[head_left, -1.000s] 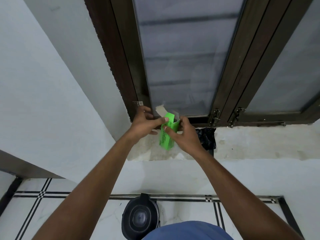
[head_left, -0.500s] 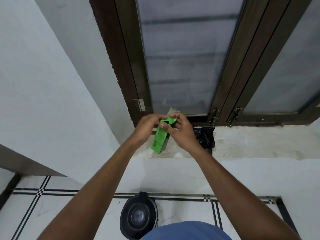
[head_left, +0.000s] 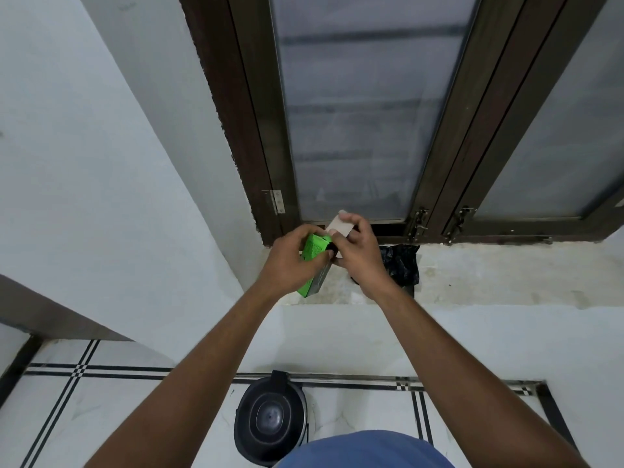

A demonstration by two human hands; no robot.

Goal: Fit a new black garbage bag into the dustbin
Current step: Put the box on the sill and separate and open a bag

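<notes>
Now green box (head_left: 312,252) between both hands' fingers (head_left: 351,220), flap (head_left: 340,227) up.

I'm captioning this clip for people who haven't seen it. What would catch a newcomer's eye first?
The bright green box, held up at the window ledge by the left hand while the right hand lifts its flap. Next, the black bag crumpled on that ledge, and the black dustbin on the floor below, lid shut.

Both forearms bare, no sleeves showing; hands (head_left: 324,258) bare, no gloves or rings; blue top (head_left: 368,449) at bottom edge.
</notes>
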